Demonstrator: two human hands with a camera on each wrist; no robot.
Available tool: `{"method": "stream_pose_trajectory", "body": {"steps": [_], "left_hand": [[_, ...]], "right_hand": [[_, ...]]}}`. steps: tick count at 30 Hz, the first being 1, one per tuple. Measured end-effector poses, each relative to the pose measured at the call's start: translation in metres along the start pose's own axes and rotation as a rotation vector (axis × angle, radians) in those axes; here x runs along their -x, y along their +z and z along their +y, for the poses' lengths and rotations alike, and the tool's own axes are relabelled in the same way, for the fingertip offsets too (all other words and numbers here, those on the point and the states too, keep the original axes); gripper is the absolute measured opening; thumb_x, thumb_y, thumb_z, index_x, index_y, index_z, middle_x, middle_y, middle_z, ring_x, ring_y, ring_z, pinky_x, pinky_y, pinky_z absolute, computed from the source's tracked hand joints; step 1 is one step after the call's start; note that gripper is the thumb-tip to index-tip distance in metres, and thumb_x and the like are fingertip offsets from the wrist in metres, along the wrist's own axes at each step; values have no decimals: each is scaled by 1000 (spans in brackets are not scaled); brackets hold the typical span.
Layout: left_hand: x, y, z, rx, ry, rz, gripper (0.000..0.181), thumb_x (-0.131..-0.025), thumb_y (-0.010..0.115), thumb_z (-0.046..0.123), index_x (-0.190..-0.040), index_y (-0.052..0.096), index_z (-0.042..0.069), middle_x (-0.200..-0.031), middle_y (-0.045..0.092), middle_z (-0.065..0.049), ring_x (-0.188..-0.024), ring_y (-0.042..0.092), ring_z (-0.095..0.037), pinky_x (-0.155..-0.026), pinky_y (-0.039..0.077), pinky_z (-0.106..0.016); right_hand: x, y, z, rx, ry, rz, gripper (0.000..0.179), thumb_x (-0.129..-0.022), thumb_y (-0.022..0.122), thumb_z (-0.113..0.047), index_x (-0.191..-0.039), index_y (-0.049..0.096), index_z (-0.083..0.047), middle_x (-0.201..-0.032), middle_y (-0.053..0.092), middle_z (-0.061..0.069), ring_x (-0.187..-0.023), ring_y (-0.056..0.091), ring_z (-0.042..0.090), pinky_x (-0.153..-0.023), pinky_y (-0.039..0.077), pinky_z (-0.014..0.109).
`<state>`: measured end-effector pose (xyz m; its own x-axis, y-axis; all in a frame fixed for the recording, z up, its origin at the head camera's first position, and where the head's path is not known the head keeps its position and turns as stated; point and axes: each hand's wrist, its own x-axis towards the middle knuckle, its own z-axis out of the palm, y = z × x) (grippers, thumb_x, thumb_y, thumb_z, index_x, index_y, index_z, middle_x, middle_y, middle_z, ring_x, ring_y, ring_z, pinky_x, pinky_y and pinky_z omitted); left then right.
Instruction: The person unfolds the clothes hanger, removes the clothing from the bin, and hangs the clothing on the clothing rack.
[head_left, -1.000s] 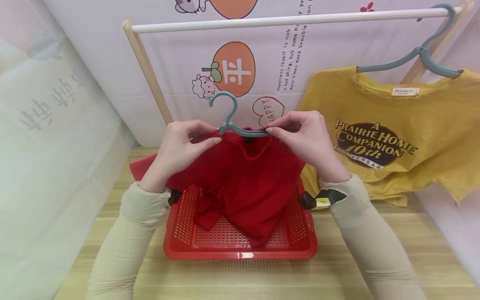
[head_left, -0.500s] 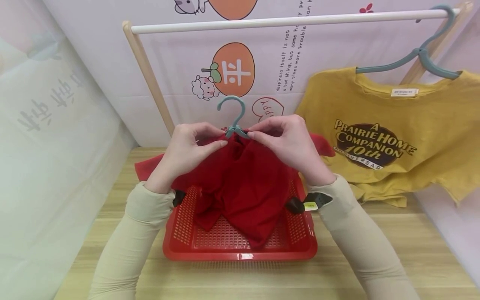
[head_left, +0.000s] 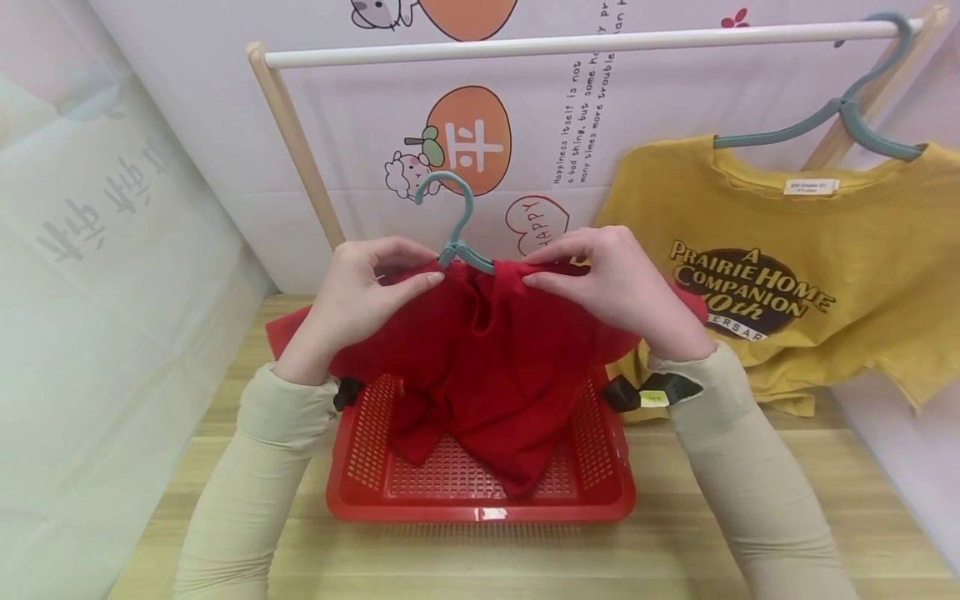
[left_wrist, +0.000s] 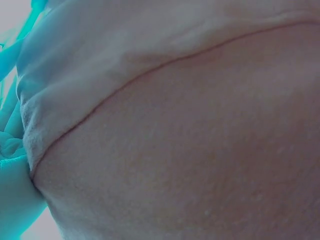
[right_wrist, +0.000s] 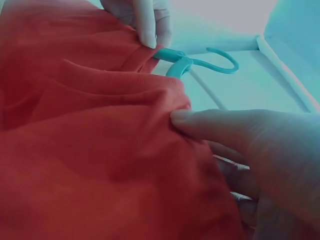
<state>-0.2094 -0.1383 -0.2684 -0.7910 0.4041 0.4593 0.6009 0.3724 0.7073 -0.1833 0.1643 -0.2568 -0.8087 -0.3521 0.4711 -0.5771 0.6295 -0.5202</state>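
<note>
A red T-shirt (head_left: pixel 517 375) hangs from a teal hanger (head_left: pixel 467 212), its lower part in the red basket (head_left: pixel 480 510). My left hand (head_left: pixel 367 292) pinches the shirt's left shoulder against the hanger just below the hook. With thumb and fingers, my right hand (head_left: pixel 618 287) pinches the right shoulder cloth, which now covers most of the hanger's right arm. In the right wrist view the right thumb (right_wrist: pixel 215 124) presses the shirt beside the collar, and the hanger hook (right_wrist: pixel 222 62) sticks out of the neck opening. Close skin fills most of the left wrist view.
A wooden rack with a white rail (head_left: pixel 585 46) stands behind. On its right end a yellow T-shirt (head_left: pixel 675 208) hangs from another teal hanger (head_left: pixel 877 125). The basket rests on a wooden tabletop (head_left: pixel 420 567). Printed sheets (head_left: pixel 97 292) line the back and sides.
My right hand went left to the hanger's neck, then back right, drawing the right shoulder cloth over the hanger's arm. My left hand shifted slightly right and back, and the hook swayed with it.
</note>
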Motion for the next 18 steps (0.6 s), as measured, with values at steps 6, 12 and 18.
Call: {"method": "stream_pose_trajectory", "body": {"steps": [6, 12, 18], "left_hand": [[-2, -7, 0, 12, 15, -31, 19, -91, 80, 21, -108, 79, 12, -101, 75, 5, -91, 70, -10, -84, 58, -29], [0, -17, -1, -11, -12, -39, 17, -92, 80, 28, -105, 80, 19, -97, 74, 11, -84, 70, -9, -77, 58, -29], [-2, -20, 1, -101, 13, -38, 18, -92, 79, 34, -102, 81, 20, -92, 74, 13, -75, 68, -7, -70, 56, -27]], "right_hand": [[3, -7, 0, -21, -16, 9, 18, -87, 85, -19, -104, 82, -16, -91, 74, -10, -85, 63, 5, -74, 54, 26], [7, -14, 3, -25, 23, 36, 19, -86, 85, -18, -105, 82, -15, -92, 74, -9, -84, 63, 5, -73, 53, 24], [9, -22, 6, -25, 39, 43, 20, -86, 85, -19, -106, 82, -16, -92, 75, -8, -81, 64, 7, -70, 52, 22]]}}
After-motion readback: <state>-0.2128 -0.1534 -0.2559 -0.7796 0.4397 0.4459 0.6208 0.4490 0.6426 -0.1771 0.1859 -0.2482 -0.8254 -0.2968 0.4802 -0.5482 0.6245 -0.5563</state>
